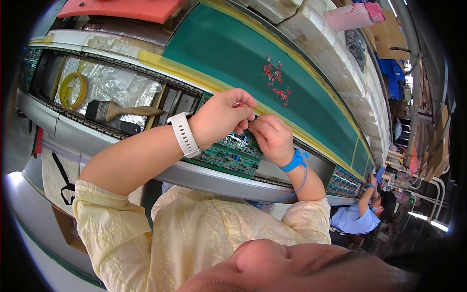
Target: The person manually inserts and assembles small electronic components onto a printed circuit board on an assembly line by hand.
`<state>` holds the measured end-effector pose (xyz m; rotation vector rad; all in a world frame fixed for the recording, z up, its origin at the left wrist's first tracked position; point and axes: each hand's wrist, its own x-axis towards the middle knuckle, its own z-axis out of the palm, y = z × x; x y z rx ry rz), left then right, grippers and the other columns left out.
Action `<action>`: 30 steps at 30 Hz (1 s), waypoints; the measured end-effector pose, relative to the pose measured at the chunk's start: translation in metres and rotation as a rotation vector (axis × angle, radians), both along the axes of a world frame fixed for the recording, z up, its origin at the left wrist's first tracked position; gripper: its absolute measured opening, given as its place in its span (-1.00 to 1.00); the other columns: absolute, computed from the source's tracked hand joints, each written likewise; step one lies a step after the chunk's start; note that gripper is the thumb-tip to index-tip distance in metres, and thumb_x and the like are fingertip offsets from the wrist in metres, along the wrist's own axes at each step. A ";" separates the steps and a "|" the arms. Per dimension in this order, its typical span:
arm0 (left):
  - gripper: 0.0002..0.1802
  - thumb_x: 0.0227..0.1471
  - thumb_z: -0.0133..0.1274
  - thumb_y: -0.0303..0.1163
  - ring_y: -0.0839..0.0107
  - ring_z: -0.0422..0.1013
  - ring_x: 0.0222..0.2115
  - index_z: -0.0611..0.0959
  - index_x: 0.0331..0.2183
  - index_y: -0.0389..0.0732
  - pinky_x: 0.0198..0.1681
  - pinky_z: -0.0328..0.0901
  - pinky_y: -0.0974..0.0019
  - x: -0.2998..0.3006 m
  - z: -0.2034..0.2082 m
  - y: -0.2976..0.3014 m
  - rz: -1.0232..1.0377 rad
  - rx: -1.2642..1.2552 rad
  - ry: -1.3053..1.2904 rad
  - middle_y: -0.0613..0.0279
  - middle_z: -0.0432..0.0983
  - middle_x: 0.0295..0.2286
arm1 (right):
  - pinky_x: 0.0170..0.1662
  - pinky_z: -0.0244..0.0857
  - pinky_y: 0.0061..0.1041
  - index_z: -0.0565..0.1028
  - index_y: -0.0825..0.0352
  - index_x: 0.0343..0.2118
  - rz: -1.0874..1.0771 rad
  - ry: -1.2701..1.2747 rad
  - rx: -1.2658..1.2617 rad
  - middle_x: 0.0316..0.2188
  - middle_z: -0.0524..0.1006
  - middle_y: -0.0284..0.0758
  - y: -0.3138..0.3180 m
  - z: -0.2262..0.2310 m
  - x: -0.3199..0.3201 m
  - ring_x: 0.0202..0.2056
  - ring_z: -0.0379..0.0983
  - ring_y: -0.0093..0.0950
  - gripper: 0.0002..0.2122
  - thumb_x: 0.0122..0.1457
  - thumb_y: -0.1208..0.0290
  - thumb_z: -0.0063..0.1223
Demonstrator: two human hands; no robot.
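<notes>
My left hand [221, 117], with a white watch at its wrist, is closed on small red leaded components [238, 104]; a bit of red shows between thumb and fingers. Close beside it, my right hand [273, 137] wears a blue wrist strap with a cord. Its thumb and fingers are pinched together at the left fingertips, and what they hold is too small to make out. Below both hands lies a green circuit board [233, 158] in the conveyor track, partly covered by my hands. Several loose red components [272, 73] are scattered on the green mat [214, 44] beyond.
Left along the track are a wooden-handled brush [121, 111], a yellow tape roll [73, 91] and clear plastic bags [116, 80]. More boards [343, 182] sit to the right, near a co-worker in blue [357, 219]. A pink bottle [352, 17] stands at the far side.
</notes>
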<state>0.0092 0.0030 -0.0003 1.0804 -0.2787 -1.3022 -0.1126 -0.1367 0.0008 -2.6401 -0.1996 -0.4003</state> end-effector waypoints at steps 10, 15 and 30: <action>-0.83 0.01 -0.12 -0.50 0.62 0.30 -0.59 0.41 -0.29 -0.31 -0.52 0.26 0.56 0.000 -0.003 0.000 0.005 -0.014 -0.029 0.31 0.39 -0.51 | -0.53 0.27 -0.49 0.46 0.30 -0.50 0.019 -0.003 -0.047 -0.54 0.41 -0.36 0.001 0.001 0.000 -0.53 0.38 -0.41 -0.85 -0.21 0.62 0.12; -0.82 0.00 -0.11 -0.50 0.62 0.30 -0.59 0.40 -0.28 -0.31 -0.52 0.26 0.55 0.000 -0.004 0.000 0.013 -0.032 -0.020 0.29 0.39 -0.51 | -0.51 0.28 -0.49 0.45 0.30 -0.51 0.022 0.042 0.007 -0.54 0.41 -0.35 -0.003 0.001 0.000 -0.52 0.39 -0.40 -0.86 -0.20 0.63 0.11; -0.91 -0.01 -0.05 -0.48 0.63 0.30 -0.60 0.42 -0.39 -0.26 -0.53 0.25 0.56 0.001 0.000 0.001 0.015 -0.036 -0.036 0.32 0.41 -0.54 | -0.48 0.29 -0.48 0.48 0.27 -0.49 0.060 0.126 0.002 -0.52 0.40 -0.37 -0.004 0.008 0.001 -0.48 0.39 -0.41 -0.82 -0.24 0.65 0.05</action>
